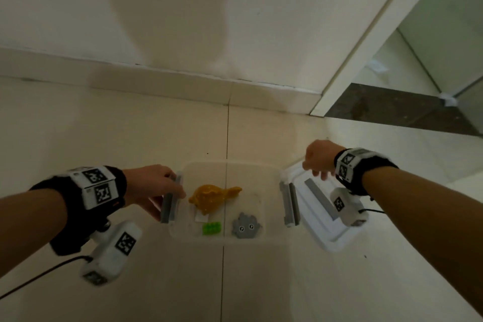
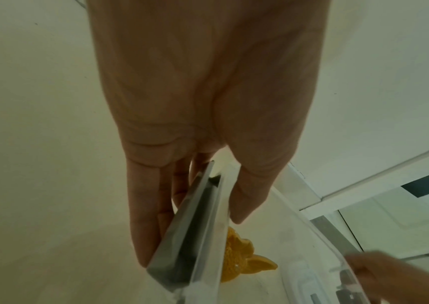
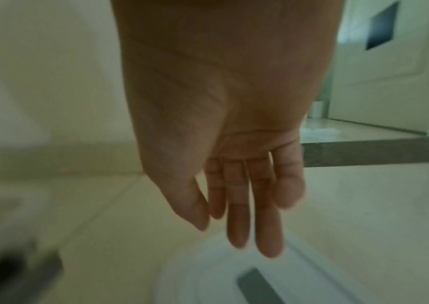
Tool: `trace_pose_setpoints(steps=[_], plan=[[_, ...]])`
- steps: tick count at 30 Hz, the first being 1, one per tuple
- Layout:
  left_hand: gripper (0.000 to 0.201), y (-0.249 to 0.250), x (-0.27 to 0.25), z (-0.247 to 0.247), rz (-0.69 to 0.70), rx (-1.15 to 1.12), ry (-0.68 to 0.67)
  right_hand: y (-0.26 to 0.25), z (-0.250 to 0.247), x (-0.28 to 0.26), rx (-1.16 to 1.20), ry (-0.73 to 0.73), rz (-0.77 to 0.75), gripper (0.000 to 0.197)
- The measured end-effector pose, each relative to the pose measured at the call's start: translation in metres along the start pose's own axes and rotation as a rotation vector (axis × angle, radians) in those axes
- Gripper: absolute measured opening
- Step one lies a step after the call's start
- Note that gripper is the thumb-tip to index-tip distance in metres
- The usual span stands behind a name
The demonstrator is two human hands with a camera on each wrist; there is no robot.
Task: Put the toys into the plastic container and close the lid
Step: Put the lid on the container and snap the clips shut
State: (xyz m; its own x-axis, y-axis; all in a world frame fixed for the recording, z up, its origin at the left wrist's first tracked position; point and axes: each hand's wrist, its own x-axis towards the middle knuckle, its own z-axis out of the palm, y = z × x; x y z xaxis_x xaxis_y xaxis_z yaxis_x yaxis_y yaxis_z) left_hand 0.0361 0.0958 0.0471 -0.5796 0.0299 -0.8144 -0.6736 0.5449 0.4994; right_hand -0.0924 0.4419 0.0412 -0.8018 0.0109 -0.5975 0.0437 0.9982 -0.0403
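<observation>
- a clear plastic container sits lidless on the tiled floor, holding a yellow toy, a green block and a grey toy.
- the left hand pinches the grey latch on the container's left side, thumb inside, fingers outside.
- the right hand, fingers straight and holding nothing, hovers over the white lid lying right of the container.

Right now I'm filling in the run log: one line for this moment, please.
toys: in clear plastic container | white lid: off, on floor beside it | left hand: holds grey latch | right hand: open above lid
</observation>
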Motion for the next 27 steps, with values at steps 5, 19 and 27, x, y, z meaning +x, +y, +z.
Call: trace_pose_setpoints(steps=[5,19,27], plan=[[0.032,0.001,0.003,0.001,-0.004,-0.032,0.009,0.028,0.043,0.003,-0.420,-0.073,0.071,0.036],[0.029,0.000,0.007,0.000,-0.025,-0.113,-0.035,0.038,0.092,0.003,-0.292,0.096,0.186,0.038],[0.034,-0.004,0.009,-0.001,-0.033,-0.128,-0.041,0.030,0.044,-0.004,-0.183,-0.012,0.147,0.051]])
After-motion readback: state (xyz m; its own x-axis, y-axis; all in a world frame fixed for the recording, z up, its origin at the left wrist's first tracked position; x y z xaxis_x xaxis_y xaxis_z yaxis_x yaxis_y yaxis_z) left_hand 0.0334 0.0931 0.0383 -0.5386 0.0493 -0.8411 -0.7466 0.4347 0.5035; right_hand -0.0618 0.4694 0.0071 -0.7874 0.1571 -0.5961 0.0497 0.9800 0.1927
